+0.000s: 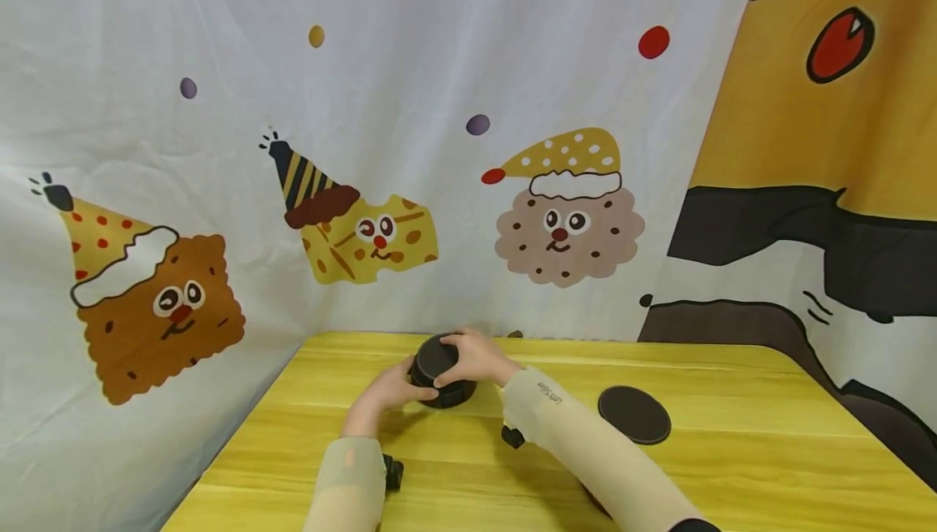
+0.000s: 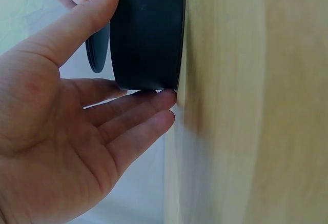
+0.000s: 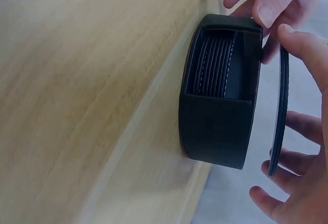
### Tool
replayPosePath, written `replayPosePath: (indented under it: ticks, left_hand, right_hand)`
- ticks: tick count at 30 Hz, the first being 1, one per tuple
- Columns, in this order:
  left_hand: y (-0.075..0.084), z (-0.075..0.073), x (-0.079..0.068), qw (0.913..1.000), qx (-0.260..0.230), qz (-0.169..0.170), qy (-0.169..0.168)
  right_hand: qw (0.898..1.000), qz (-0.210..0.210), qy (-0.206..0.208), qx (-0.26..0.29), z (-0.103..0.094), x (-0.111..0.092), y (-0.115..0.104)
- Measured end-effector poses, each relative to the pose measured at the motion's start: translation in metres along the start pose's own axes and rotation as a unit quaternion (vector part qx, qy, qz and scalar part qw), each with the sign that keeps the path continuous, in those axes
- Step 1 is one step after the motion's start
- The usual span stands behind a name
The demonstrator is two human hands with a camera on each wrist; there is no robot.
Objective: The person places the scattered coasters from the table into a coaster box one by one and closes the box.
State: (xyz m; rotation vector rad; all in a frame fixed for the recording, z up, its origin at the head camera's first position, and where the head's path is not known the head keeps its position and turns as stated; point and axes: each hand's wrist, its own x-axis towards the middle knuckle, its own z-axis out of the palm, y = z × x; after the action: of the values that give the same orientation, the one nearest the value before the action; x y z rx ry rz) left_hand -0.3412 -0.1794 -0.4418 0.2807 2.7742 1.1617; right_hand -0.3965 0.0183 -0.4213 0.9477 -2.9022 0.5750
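Note:
A round black coaster holder (image 3: 218, 129) stands on the table, with several stacked coasters (image 3: 212, 65) showing through its side opening. My left hand (image 1: 388, 390) grips the holder, thumb at its upper rim and fingertips along its side, as the left wrist view shows. Just above the holder, my right hand (image 1: 479, 357) holds a single round dark coaster (image 3: 279, 111) by its edges. A gap separates this coaster from the holder's top. Another dark coaster (image 1: 634, 414) lies flat on the table, to the right of my right forearm.
The yellow wood-grain table (image 1: 732, 451) ends at a hanging cloth (image 1: 468, 288) printed with cartoon biscuits. Part of a dark edge (image 1: 596, 501) shows beneath my right sleeve; most of that thing is hidden. Small black devices are on both wrists.

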Motion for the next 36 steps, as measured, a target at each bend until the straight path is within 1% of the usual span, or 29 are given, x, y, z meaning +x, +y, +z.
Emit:
replayPosePath:
  ticks: [6, 18, 28, 36]
  left_hand:
    - [0.002, -0.002, -0.001, 1.0000, 0.002, 0.000, 0.001]
    - [0.003, -0.003, -0.001, 0.9999, 0.014, -0.002, 0.000]
    - [0.002, 0.000, 0.000, 1.0000, 0.010, 0.001, -0.001]
    - [0.002, -0.002, 0.000, 0.9999, 0.006, -0.011, -0.006]
  right_hand:
    - [1.000, -0.002, -0.009, -0.001, 0.004, 0.002, 0.001]
    - [1.000, 0.002, -0.028, 0.013, 0.004, 0.004, 0.000]
    - [0.999, 0.020, -0.034, 0.021, 0.010, 0.009, 0.001]
    - [0.999, 0.021, -0.038, 0.010, 0.011, 0.010, -0.002]
